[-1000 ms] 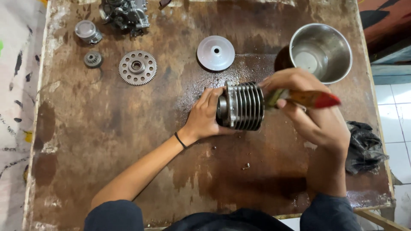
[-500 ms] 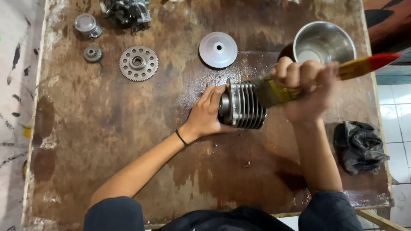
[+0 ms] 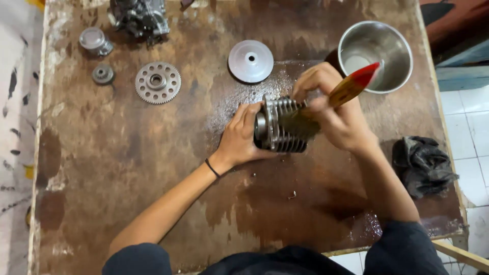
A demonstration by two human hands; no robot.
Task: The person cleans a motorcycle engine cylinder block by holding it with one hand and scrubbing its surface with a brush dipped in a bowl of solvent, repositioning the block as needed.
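- Both hands are engaged on one part: the left hand point(image 3: 243, 136) is wrapped around the end of a finned metal cylinder point(image 3: 281, 125), fingers closed on it so that it is kept lying on its side on the table point(image 3: 127, 168).
- A paintbrush point(image 3: 351, 86) is gripped in the closed right hand point(image 3: 333, 114) — its yellow handle with a red tip points up and to the right, towards the bowl, and its bristles are pressed onto the fins.
- Compared with half a second ago, the brush handle has been swung from nearly level to a steeper slant, and the right hand has been brought lower and closer over the cylinder; a second ago the handle was pointed right and slightly down. A back-and-forth brushing stroke is judged to be under way, with the cylinder itself hardly moved.
- A wet, shiny patch is seen on the table just around and behind the cylinder.
- Up and to the right of the hands, a steel bowl point(image 3: 392, 43) is stood near the table edge; whether liquid is in it cannot be told.
- A round grey disc point(image 3: 250, 61) is laid just above the cylinder — apart from it.
- Farther left, a toothed gear point(image 3: 158, 82), a small round part point(image 3: 102, 74), a metal cap point(image 3: 94, 40) and a dark engine assembly point(image 3: 138, 16) are set out along the far side.
- A crumpled black rag point(image 3: 423, 165) is left at the right edge, well apart from the hands.
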